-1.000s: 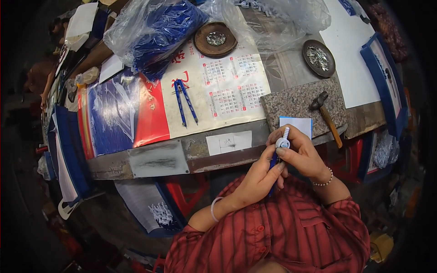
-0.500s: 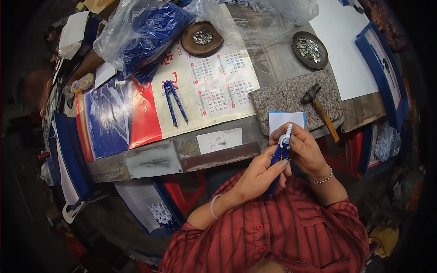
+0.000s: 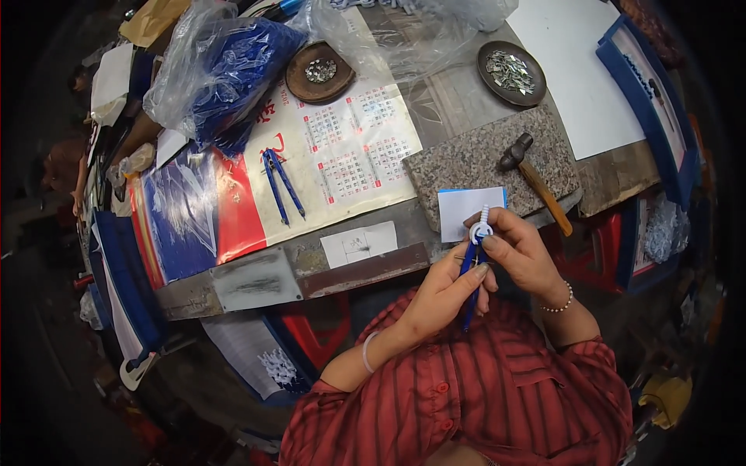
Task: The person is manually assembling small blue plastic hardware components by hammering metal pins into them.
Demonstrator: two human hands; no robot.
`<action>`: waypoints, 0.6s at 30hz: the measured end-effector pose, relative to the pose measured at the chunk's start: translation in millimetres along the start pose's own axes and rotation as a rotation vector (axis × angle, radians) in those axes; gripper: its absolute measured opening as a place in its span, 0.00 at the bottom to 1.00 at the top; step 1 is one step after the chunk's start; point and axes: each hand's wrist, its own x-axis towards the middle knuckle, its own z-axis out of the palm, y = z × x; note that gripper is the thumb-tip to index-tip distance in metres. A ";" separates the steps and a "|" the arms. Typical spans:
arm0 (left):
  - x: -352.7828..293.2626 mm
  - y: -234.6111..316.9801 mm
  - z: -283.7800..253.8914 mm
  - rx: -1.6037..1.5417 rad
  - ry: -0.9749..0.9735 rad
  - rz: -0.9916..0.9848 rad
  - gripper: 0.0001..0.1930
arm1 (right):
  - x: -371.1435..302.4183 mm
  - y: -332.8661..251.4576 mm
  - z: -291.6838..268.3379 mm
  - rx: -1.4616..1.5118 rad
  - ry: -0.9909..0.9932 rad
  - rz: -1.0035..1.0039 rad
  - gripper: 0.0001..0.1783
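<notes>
Both my hands are on a blue drawing compass (image 3: 469,309) with a ring-shaped white head and a ridged white handle pointing up. My left hand (image 3: 444,293) is closed around its legs, thumb lying across them. The thumb and fingers of my right hand (image 3: 522,255) pinch the white head from the right. A thin metal crosspiece shows between the legs; part of the legs is hidden by my fingers. Beyond, to the left, a second blue compass (image 3: 281,190) without a white handle lies on a printed calendar sheet (image 3: 307,203).
A hammer (image 3: 536,182) rests on a speckled stone slab (image 3: 458,159). Round dishes of small metal pieces, one brown (image 3: 342,88) and one dark (image 3: 538,92), stand farther back. A plastic bag with blue parts (image 3: 233,85) sits back left. Blue trays (image 3: 676,155) flank the bench.
The whole view has shifted slightly, so the bench things sit farther left. My hands keep their hold on the compass with little change.
</notes>
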 end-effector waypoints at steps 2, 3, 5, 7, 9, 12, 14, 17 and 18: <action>2.8 -3.5 -2.2 0.004 -0.006 0.018 0.14 | -2.7 -11.3 -6.2 -0.240 0.027 -0.004 0.15; 4.3 -3.2 -3.2 0.004 -0.004 0.017 0.14 | -4.3 -19.7 -8.7 -0.542 0.141 -0.136 0.16; 7.8 -3.0 -4.0 -0.020 0.037 -0.019 0.15 | -3.1 -20.9 -18.9 -0.999 0.373 -0.374 0.20; 9.1 -12.6 -8.9 -0.055 0.055 -0.020 0.15 | 3.5 -21.5 -32.9 -1.331 0.514 -0.463 0.23; 9.5 -17.6 -10.6 -0.081 0.113 -0.079 0.15 | 5.1 -18.4 -42.4 -1.409 0.527 -0.400 0.24; 12.1 -22.8 -12.6 -0.095 0.117 -0.089 0.15 | 5.8 -13.9 -50.2 -1.527 0.505 -0.284 0.25; 13.2 -21.1 -11.1 -0.098 0.146 -0.113 0.15 | 6.8 -13.8 -51.5 -1.567 0.467 -0.239 0.25; 14.9 -22.9 -12.6 -0.107 0.172 -0.135 0.15 | 5.0 -18.8 -50.2 -1.442 0.448 -0.184 0.22; 15.9 -23.9 -13.2 -0.112 0.167 -0.136 0.15 | -1.7 -24.1 -48.1 -1.323 0.393 -0.186 0.22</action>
